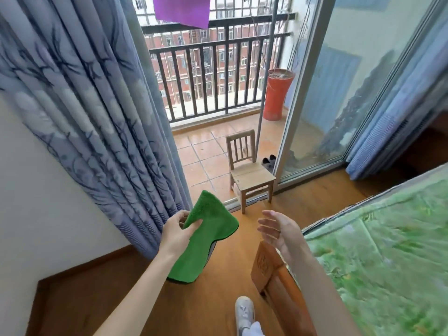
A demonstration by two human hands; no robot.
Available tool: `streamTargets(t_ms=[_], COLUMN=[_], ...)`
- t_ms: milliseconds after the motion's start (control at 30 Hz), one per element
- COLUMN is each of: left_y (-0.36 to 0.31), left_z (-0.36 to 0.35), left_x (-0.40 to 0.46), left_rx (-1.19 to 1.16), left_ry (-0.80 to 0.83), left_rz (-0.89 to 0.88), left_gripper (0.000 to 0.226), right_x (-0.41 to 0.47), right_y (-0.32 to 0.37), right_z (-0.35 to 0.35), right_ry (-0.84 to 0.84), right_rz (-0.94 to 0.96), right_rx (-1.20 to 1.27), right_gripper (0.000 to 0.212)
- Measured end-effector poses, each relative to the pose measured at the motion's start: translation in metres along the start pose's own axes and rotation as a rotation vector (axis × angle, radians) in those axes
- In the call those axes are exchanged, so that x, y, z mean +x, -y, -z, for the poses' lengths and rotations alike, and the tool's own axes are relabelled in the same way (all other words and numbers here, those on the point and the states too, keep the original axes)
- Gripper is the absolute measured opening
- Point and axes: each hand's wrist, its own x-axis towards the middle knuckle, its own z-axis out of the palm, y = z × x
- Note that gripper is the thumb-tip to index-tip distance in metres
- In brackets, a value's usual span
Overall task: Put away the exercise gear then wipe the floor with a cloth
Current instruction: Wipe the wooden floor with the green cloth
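A green cloth (206, 236) hangs in the air above the wooden floor (218, 299), near the open balcony door. My left hand (178, 232) pinches it at its upper left edge, thumb on top. My right hand (276, 230) floats to the right of the cloth with its fingers loosely spread, holding nothing and apart from the fabric. No exercise gear shows in this view.
A bed with a green cover (388, 251) and its wooden footboard (271, 275) fill the right. A small wooden chair (249, 173) stands in the doorway. Curtain (97, 117) on the left, orange planter (277, 93), purple mat (181, 8) on the balcony. My shoe (244, 311) is below.
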Motion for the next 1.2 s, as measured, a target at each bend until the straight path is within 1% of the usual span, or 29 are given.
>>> streamTargets(t_ms=[133,233,333,400,533,700,833,967,1100,1200], left_y=[-0.014,-0.027,-0.043,-0.055,-0.071,-0.087,-0.09,-0.087,-0.092,-0.087], left_z=[-0.027,-0.048,-0.067,-0.08,-0.106,-0.137,-0.162,-0.187,-0.211,-0.229], left_x=[0.08,0.138,0.192,0.227,0.285,0.346,0.41,0.482,0.546,0.593], left_rx=[0.017,0.03,0.058,0.082,0.079,0.053,0.065,0.067,0.113,0.162], left_ry=[0.037,0.034,0.064,0.086,0.095,0.113,0.179,0.249,0.342,0.386], left_rz=[-0.027,-0.006,0.018,0.004,-0.04,-0.009,0.021,0.054,0.013,0.039], left_gripper=[0.011,0.012,0.016,0.015,0.006,0.012,0.002,0.006,0.014,0.013], right_x=[0.07,0.123,0.17,0.203,0.256,0.31,0.361,0.415,0.464,0.497], right_y=[0.028,0.055,0.082,0.099,0.124,0.145,0.154,0.166,0.183,0.193], right_z=[-0.007,-0.007,-0.004,-0.002,0.001,0.006,0.005,0.0,-0.007,-0.01], right_ry=[-0.021,-0.044,-0.073,-0.084,-0.12,-0.152,-0.214,-0.283,-0.352,-0.389], right_rz=[-0.003,-0.014,-0.039,-0.041,-0.068,-0.096,-0.115,-0.125,-0.157,-0.172], right_rx=[0.019,0.041,0.071,0.08,0.083,0.126,0.174,0.196,0.196,0.196], right_gripper=[0.022,0.021,0.02,0.02,0.02,0.019,0.019,0.019,0.019,0.021])
